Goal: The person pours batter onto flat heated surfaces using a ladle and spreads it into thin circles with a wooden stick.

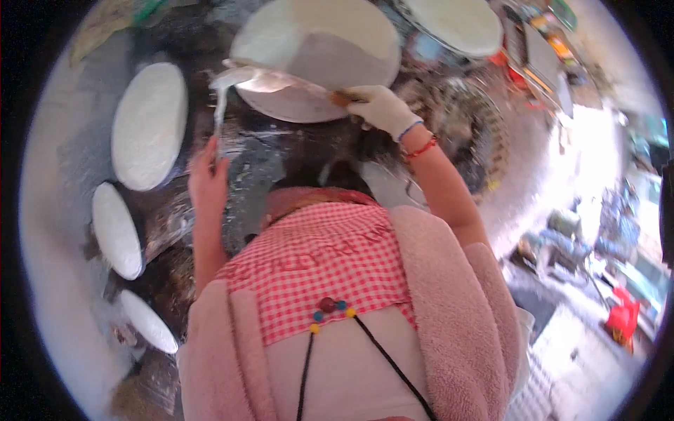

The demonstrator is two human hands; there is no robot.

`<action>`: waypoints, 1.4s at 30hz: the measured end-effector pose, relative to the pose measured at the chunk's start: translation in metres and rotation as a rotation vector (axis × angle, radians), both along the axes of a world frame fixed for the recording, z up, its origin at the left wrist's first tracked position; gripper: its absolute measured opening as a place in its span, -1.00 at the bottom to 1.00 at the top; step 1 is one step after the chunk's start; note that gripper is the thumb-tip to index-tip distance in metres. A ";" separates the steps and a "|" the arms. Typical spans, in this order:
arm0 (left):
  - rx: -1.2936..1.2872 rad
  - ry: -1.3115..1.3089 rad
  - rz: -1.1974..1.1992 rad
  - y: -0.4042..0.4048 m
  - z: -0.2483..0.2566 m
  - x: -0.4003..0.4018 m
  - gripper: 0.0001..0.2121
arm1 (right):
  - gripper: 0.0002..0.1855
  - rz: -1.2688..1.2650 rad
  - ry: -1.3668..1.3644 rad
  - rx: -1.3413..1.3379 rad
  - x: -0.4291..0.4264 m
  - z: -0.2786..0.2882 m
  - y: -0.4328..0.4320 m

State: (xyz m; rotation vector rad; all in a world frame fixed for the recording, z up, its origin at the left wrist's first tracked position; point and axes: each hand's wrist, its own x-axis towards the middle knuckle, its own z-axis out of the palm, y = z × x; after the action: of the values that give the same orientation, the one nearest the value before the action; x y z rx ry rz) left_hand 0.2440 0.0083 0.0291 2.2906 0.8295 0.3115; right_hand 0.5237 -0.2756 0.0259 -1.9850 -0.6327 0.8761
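My right hand (387, 111), in a white work glove, grips the brown handle (342, 98) of a long metal blade or scoop (279, 80). This shiny tool extends leftward over the near part of a large round vessel (337, 68) with a pale, smooth surface, partly in shadow. My bare left hand (209, 176) holds a thin, whitish implement (221, 113) upright. Its upper end meets a white, wet-looking smear (231, 78) at the blade's left tip; blur hides its exact shape. The left hand is just left of the large vessel's near side.
Several round pans with white contents stand left, the largest (150, 126) nearest the vessel. Another round vessel (458, 23) is at the top right. A dark round pit or basin with a tan rim (495, 142) lies right. Bottles (558, 242) and a red bag (623, 318) are farther right.
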 end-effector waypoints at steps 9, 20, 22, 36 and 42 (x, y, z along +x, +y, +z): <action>-0.215 -0.106 -0.396 -0.046 -0.006 0.012 -0.53 | -0.47 -0.271 -0.058 -0.419 -0.096 -0.074 -0.145; -0.995 -0.697 -0.055 -0.033 0.042 0.017 -0.62 | -0.70 -0.554 0.601 0.544 -0.062 -0.029 0.110; -1.091 -0.694 0.169 -0.013 0.035 -0.010 -0.66 | -0.71 -0.666 0.699 0.532 -0.066 -0.028 0.141; -1.221 -0.910 0.322 0.014 -0.015 -0.055 -0.65 | -0.60 -0.942 0.449 0.076 0.019 -0.041 -0.108; -1.250 -0.955 0.295 0.004 -0.016 -0.033 -0.66 | -0.43 -0.548 -0.499 -0.371 0.062 -0.074 -0.110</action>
State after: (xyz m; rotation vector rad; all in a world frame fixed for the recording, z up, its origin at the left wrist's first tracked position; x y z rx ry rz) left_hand 0.2107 0.0128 0.0127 0.6963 0.5502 0.6866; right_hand 0.5853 -0.3851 -0.0481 -2.5649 -0.1620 0.1620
